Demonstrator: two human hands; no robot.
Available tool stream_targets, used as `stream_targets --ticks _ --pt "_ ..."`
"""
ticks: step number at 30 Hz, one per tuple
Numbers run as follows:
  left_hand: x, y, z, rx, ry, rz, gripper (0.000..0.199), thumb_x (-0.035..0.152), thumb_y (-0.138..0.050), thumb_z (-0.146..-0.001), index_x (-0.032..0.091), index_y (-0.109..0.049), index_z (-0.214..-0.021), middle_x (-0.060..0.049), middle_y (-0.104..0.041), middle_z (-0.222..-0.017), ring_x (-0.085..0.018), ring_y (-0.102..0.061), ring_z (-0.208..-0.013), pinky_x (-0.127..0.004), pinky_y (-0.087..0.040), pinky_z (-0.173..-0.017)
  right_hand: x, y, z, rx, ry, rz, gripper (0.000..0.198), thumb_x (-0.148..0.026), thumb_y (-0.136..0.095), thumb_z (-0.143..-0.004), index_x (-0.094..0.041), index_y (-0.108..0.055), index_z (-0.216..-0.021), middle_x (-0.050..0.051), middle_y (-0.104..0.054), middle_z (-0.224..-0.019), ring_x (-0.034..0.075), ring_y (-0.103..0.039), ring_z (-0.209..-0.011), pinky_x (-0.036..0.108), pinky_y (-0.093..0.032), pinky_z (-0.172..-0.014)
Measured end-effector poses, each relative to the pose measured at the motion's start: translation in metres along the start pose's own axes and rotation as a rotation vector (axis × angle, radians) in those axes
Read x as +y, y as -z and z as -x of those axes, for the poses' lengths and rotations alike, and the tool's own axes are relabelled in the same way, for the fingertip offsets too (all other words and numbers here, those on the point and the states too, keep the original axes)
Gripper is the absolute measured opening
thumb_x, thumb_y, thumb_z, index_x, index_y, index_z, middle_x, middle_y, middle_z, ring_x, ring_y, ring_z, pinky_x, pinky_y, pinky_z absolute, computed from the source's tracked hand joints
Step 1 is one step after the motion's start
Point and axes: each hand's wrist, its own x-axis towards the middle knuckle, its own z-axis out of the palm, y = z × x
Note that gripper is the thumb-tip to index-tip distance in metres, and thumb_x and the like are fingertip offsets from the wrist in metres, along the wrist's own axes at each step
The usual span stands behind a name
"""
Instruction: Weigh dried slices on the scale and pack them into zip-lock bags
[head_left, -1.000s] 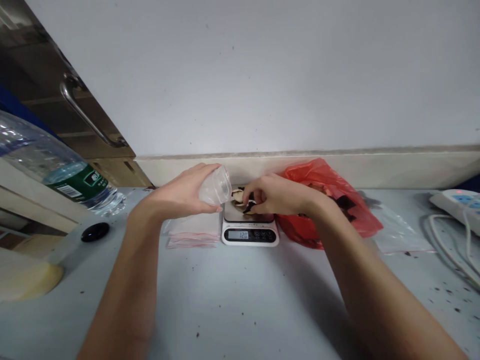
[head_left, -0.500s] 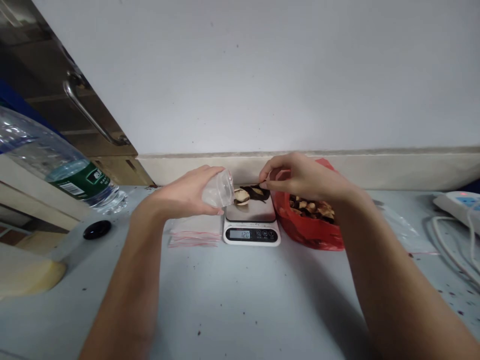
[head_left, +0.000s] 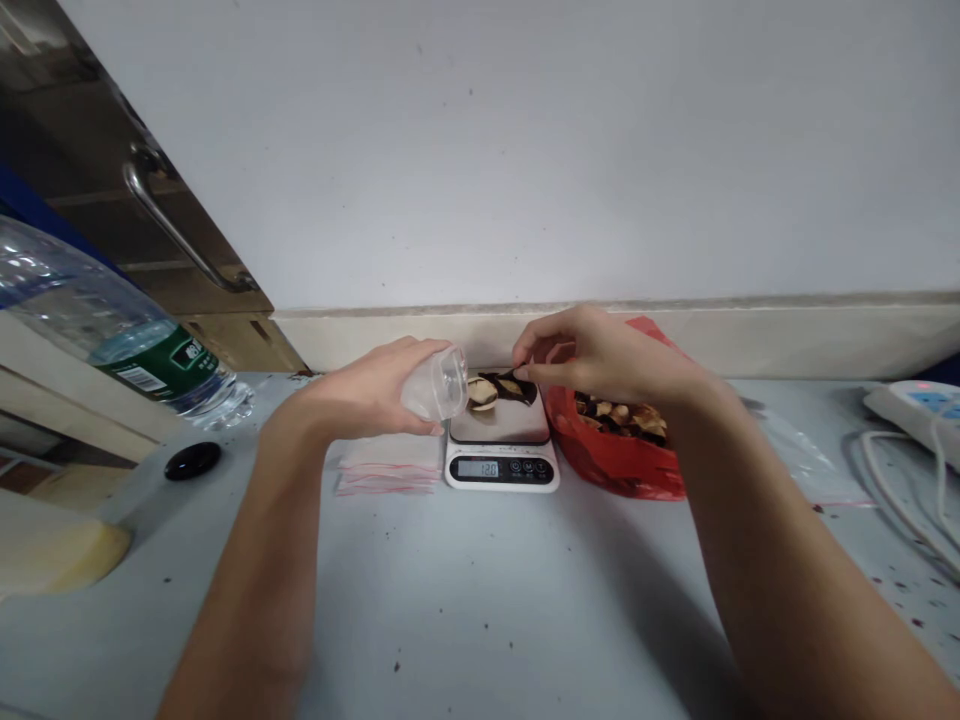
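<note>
My left hand (head_left: 367, 385) is wrapped round a small clear plastic bag (head_left: 436, 388), its mouth facing right over the edge of a white digital scale (head_left: 501, 430). Pale and dark dried slices lie at the back of the scale's metal plate; a pale curled slice (head_left: 482, 393) is closest to the bag mouth. With thumb and finger pinched together, my right hand (head_left: 577, 350) grips the end of a dark dried slice (head_left: 517, 387) at the plate's right. The display seems to read 12.0. Under my right wrist, a red plastic bag (head_left: 615, 465) holds many dried pieces.
Flat clear bags with red seal lines (head_left: 390, 475) lie left of the scale. A water bottle (head_left: 157, 350) and a black oval object (head_left: 193, 461) are farther left. At right are another clear bag (head_left: 810, 460), white cables and a power strip (head_left: 915, 405). A wall rises behind.
The right fingertips have shifted slightly left along the dark slice. The left hand's bag has turned a little, its mouth still by the scale. The display looks the same.
</note>
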Motion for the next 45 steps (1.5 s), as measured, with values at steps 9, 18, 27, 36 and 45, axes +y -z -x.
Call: stream_targets --ticks 9,18,27,36,45 --pt "0.006 0.001 0.000 -0.023 0.000 -0.013 0.098 0.052 -0.070 -0.076 0.027 -0.038 -0.166 -0.007 -0.044 -0.171 -0.038 -0.044 -0.155 -0.047 -0.039 -0.124 -0.002 0.005 0.004 0.047 0.039 0.021 0.009 -0.029 -0.066 -0.080 -0.023 -0.071 -0.077 0.000 -0.073 -0.071 0.015 -0.064 -0.064 0.029 -0.047 -0.060" --pt "0.005 0.000 0.000 -0.038 0.023 0.003 0.100 0.053 -0.069 -0.077 0.027 -0.036 -0.167 -0.008 -0.040 -0.174 -0.037 -0.040 -0.158 -0.048 -0.037 -0.126 -0.001 0.007 0.007 0.077 0.023 0.018 0.005 -0.027 -0.069 -0.080 -0.022 -0.071 -0.078 0.002 -0.077 -0.074 0.017 -0.069 -0.068 0.031 -0.052 -0.065" --pt "0.007 0.000 -0.001 -0.061 0.006 0.018 0.098 0.054 -0.069 -0.078 0.028 -0.036 -0.166 -0.009 -0.042 -0.173 -0.039 -0.040 -0.157 -0.050 -0.039 -0.125 -0.005 0.029 0.021 0.091 -0.081 0.105 0.007 -0.024 -0.068 -0.082 -0.023 -0.074 -0.077 0.002 -0.078 -0.075 0.020 -0.071 -0.072 0.032 -0.053 -0.068" --pt "0.006 -0.006 -0.005 -0.073 -0.045 0.045 0.099 0.052 -0.073 -0.077 0.028 -0.037 -0.166 -0.009 -0.042 -0.173 -0.035 -0.042 -0.157 -0.044 -0.037 -0.127 0.036 0.056 0.037 -0.057 -0.664 0.460 0.026 -0.020 -0.069 -0.079 -0.025 -0.066 -0.054 0.004 -0.072 -0.065 0.025 -0.067 -0.067 0.036 -0.049 -0.061" --pt "0.009 -0.008 -0.006 -0.085 -0.074 0.063 0.096 0.051 -0.074 -0.077 0.030 -0.039 -0.164 -0.008 -0.042 -0.173 -0.034 -0.042 -0.157 -0.049 -0.036 -0.128 0.064 0.041 0.032 -0.023 -0.760 0.488 0.019 -0.017 -0.074 -0.067 -0.026 -0.060 -0.059 0.007 -0.077 -0.078 0.028 -0.074 -0.077 0.036 -0.057 -0.065"
